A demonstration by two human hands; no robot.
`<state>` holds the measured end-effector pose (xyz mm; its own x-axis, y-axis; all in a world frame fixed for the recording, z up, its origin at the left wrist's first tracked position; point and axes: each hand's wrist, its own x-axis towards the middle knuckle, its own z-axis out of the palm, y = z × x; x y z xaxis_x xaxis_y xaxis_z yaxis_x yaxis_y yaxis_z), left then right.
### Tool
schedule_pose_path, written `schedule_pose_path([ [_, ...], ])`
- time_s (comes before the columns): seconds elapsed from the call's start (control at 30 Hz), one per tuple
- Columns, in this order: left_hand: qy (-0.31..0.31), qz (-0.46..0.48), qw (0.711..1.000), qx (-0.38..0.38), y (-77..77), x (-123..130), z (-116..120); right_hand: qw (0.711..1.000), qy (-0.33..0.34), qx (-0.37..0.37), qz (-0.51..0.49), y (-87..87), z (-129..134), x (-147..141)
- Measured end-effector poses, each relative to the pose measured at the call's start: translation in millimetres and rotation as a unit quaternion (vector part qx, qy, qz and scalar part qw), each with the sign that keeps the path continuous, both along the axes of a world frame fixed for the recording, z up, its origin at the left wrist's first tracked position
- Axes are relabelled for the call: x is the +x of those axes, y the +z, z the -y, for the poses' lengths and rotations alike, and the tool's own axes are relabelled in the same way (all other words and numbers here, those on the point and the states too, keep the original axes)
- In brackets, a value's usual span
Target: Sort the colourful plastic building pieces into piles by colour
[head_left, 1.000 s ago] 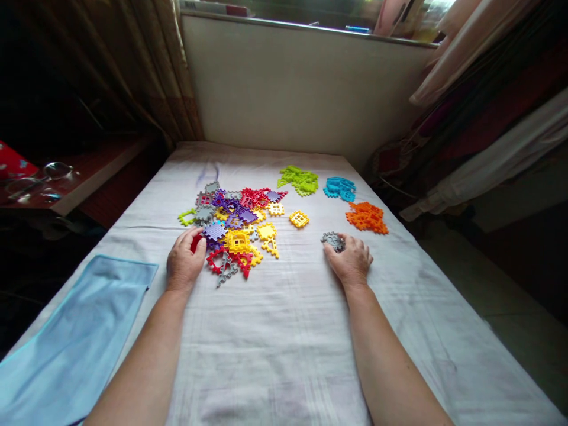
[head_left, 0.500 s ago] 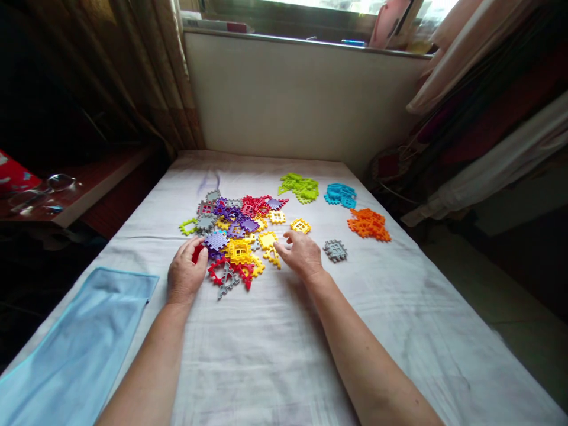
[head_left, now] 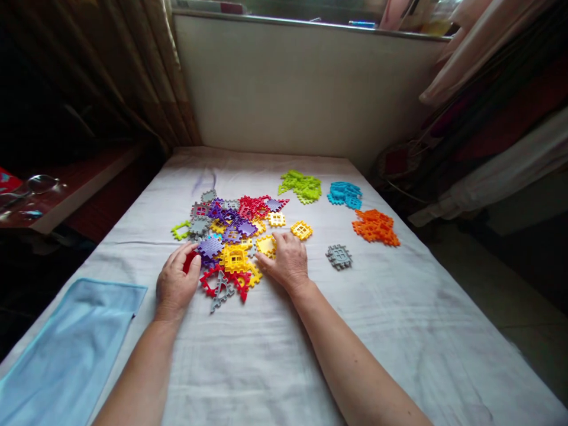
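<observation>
Folded spectacles (head_left: 42,184) are lying on a reddish-brown wooden desk (head_left: 66,210) at the far left. A light-blue flat cloth (head_left: 75,337) is spreading over the near left side of a surface covered in pale fabric (head_left: 248,367). The left hand (head_left: 176,281) is resting at the left edge of a heap of toothed plastic pieces, its fingers curving and its thumb standing apart; a red plastic piece (head_left: 190,260) is showing in that gap, but I cannot tell whether it is being gripped.

Beyond this hand, a lime-green toothed frame (head_left: 176,231) is lying by the heap's edge. Across the heap, grey, purple, red and yellow pieces are overlapping, with a purple toothed square (head_left: 210,247) lying beside the left hand and a grey toothed triangle (head_left: 216,302) pointing towards the viewer.

The right hand (head_left: 284,260) is reaching over the heap's right edge, thumb and fingers moderately apart, at a yellow toothed square (head_left: 265,245); whether it is holding this piece I cannot tell.

Farther right, a lime-green pile (head_left: 302,187) is lying behind a yellow window-patterned square (head_left: 302,230). A grey toothed square (head_left: 339,257) is lying alone, nearer than a blue pile (head_left: 345,194), and an orange pile (head_left: 376,227) is sitting rightmost.
</observation>
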<state>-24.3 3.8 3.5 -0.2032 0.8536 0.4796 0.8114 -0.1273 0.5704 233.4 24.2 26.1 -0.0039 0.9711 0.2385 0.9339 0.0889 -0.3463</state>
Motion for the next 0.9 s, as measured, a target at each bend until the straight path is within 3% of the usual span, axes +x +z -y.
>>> schedule_pose_path([
  [0.33,0.017,0.032,0.999,0.013,4.9,1.9,3.0,0.993,0.018,0.084,-0.079,-6.9,-3.1,6.7],
  [0.47,0.038,0.085,0.996,0.015,6.3,-1.6,-6.9,0.990,-0.057,0.103,-0.074,-2.6,-11.1,33.6],
  [0.6,0.075,0.198,0.977,0.018,3.9,-8.9,-32.4,0.984,-0.141,0.090,-0.053,-3.7,-19.1,60.0],
  [0.73,0.088,0.311,0.946,0.035,1.3,-12.7,-51.1,0.984,-0.164,0.066,-0.036,-7.7,-21.5,68.0],
  [0.9,0.071,0.363,0.928,0.036,6.7,-8.3,-50.6,0.985,-0.166,0.049,-0.018,-8.9,-22.0,66.8],
])
